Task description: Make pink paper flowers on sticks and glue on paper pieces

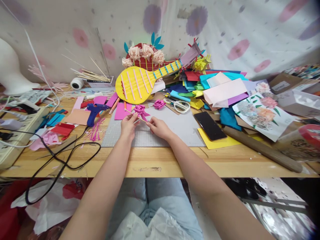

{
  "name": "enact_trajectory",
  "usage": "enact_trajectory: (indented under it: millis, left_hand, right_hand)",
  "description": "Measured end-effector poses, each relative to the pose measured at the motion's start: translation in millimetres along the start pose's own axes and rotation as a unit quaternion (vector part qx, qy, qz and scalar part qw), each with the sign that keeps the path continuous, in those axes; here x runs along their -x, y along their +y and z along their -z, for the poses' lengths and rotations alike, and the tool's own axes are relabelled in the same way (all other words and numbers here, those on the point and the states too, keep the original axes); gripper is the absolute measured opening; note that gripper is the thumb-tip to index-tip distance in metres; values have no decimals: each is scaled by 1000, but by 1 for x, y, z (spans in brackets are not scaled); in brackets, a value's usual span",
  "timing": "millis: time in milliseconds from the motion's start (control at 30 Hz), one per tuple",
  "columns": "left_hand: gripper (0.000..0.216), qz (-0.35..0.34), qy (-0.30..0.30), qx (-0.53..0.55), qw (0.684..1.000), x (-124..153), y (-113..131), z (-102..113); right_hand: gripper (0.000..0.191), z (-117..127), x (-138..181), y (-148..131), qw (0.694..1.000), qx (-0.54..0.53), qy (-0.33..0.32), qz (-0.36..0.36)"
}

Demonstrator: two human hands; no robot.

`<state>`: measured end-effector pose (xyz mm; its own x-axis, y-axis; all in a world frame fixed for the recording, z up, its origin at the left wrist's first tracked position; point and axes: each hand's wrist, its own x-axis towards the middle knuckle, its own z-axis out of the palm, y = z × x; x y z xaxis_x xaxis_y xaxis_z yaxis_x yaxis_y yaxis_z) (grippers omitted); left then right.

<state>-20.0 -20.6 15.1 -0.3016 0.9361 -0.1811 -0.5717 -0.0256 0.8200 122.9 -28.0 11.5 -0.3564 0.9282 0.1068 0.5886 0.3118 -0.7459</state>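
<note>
A thin wooden stick point(143, 119) slants between my two hands above the grey cutting mat point(185, 133). My left hand point(128, 126) pinches it near its upper left part, fingers closed. My right hand point(159, 128) closes thumb and fingers at the lower right end. Just behind the stick is a magenta paper flower point(140, 110) with pointed strips; whether my left fingers also touch it I cannot tell. Another magenta paper flower point(159, 104) lies on the mat farther right. A magenta paper sheet point(120, 112) is left of my left hand.
At left stands a blue glue gun point(94, 111), its black cable looping over the table edge. A yellow paper lute point(136, 85) leans at the back. White-handled scissors point(182, 106), a phone point(210, 125), coloured paper point(225, 91) and a wooden rod point(262, 148) lie to the right.
</note>
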Motion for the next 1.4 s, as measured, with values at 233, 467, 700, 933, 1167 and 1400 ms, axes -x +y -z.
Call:
enact_trajectory:
  millis: [233, 467, 700, 933, 1167, 1400]
  left_hand:
    - [15, 25, -25, 12, 999, -2, -3, 2]
    - [12, 30, -25, 17, 999, -4, -3, 3]
    - [20, 25, -5, 34, 999, -3, -1, 2]
    - [20, 27, -7, 42, 999, -3, -1, 1]
    - [10, 53, -65, 31, 996, -1, -1, 2]
    - [15, 42, -30, -1, 999, -4, -3, 4]
  right_hand:
    - [19, 2, 0, -1, 1000, 7, -27, -8]
    - [22, 1, -2, 3, 999, 8, -42, -11]
    - [24, -1, -1, 3, 999, 6, -43, 3]
    - [16, -3, -2, 2, 1000, 20, 0, 15]
    - [19, -1, -5, 8, 1000, 17, 13, -11]
    - [21, -1, -6, 12, 1000, 20, 7, -15]
